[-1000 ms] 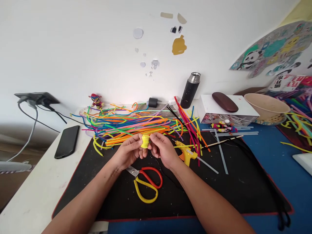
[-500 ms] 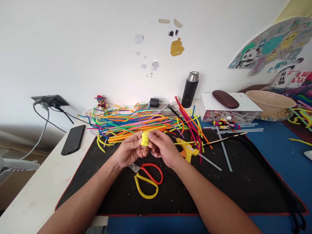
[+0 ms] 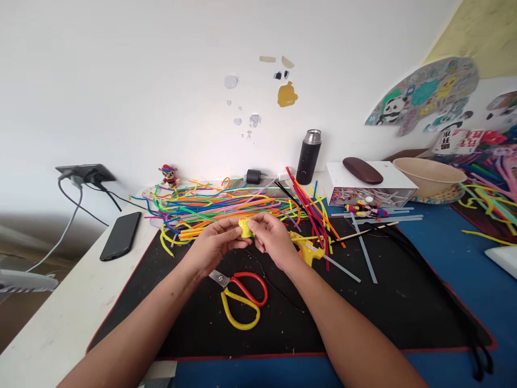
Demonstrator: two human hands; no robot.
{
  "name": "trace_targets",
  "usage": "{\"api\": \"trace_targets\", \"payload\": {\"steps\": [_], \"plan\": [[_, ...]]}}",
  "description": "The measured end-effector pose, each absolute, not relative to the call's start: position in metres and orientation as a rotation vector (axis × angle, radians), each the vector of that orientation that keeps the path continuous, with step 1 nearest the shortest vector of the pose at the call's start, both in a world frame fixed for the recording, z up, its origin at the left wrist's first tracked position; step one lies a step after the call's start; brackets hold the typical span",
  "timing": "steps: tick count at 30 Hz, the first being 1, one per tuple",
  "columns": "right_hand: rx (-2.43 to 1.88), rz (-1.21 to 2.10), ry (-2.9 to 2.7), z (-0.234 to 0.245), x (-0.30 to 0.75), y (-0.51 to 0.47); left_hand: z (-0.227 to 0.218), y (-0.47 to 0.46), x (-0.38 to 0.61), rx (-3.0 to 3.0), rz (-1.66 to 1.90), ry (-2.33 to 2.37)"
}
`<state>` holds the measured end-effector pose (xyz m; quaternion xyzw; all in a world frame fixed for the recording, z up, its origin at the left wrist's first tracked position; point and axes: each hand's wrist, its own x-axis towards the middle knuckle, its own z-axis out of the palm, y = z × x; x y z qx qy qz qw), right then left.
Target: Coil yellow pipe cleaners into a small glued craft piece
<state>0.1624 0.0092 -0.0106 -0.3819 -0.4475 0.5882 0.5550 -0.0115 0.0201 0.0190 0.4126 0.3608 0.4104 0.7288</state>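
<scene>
A small yellow pipe-cleaner coil [image 3: 245, 227] is pinched between both my hands above the black mat [image 3: 404, 307]. My left hand [image 3: 212, 245] grips it from the left with closed fingers. My right hand [image 3: 272, 237] closes on it from the right, thumb and fingers on its top. Just behind my hands lies a heap of coloured pipe cleaners [image 3: 218, 207]. Red-and-yellow scissors [image 3: 242, 299] rest on the mat below my wrists. A yellow glue gun [image 3: 305, 248] lies to the right of my right hand.
A black phone [image 3: 120, 235] lies on the white table at the left. At the back stand a black flask [image 3: 308, 156], a charger [image 3: 253, 176], a white box [image 3: 369, 186] with a dark case on it, and a beige bowl [image 3: 430, 175]. Glue sticks [image 3: 365, 248] lie on the mat.
Both hands have stayed on the yellow coil and turned it a little. The camera has tilted down and shifted, so the wall items sit lower in view.
</scene>
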Motion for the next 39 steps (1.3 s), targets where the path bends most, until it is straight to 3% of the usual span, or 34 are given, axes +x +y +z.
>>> {"api": "trace_targets", "payload": {"steps": [13, 26, 39], "plan": [[-0.924, 1.367, -1.206, -0.006, 0.161, 0.005, 0.021, 0.018, -0.004, 1.288, 0.922, 0.87], [-1.066, 1.323, -1.169, -0.011, 0.161, 0.005, -0.002, 0.03, -0.026, 0.904, 1.057, 0.86], [-1.146, 1.282, -1.292, -0.01, 0.159, 0.001, -0.008, 0.013, -0.036, 0.987, 0.973, 0.853]]}}
